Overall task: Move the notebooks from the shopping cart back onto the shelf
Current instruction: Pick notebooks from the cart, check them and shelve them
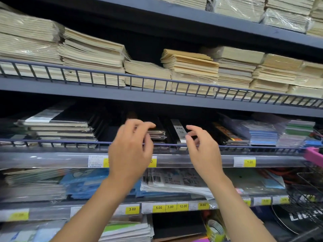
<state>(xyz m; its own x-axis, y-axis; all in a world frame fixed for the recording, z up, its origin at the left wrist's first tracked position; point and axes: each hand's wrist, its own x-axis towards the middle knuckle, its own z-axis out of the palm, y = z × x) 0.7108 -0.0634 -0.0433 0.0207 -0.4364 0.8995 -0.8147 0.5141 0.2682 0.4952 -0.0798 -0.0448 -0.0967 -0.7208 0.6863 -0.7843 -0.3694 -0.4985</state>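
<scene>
Notebooks (pixel 157 135), black ones, lie on the mid shelf (pixel 192 160) w/ my left hand (pixel 129 147) and right hand (pixel 201 151) just in front, fingers loosely curled, holding nothing; I'd say one batch placed, but shopping cart (pixel 311 189) contents unclear.

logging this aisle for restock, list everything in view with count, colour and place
cream paper notebook stacks: many, cream and tan, upper shelf
black-covered notebook stacks: several, black, middle shelf left and centre
blue and green wrapped notebook stacks: several, middle shelf right
blue plastic-wrapped packs: a few, blue, lower shelf
yellow price tags: about ten, shelf edges
black wire shopping cart with pink handle: one, right edge
left hand: empty, fingers loosely curled, before middle shelf
right hand: empty, beside it
</scene>
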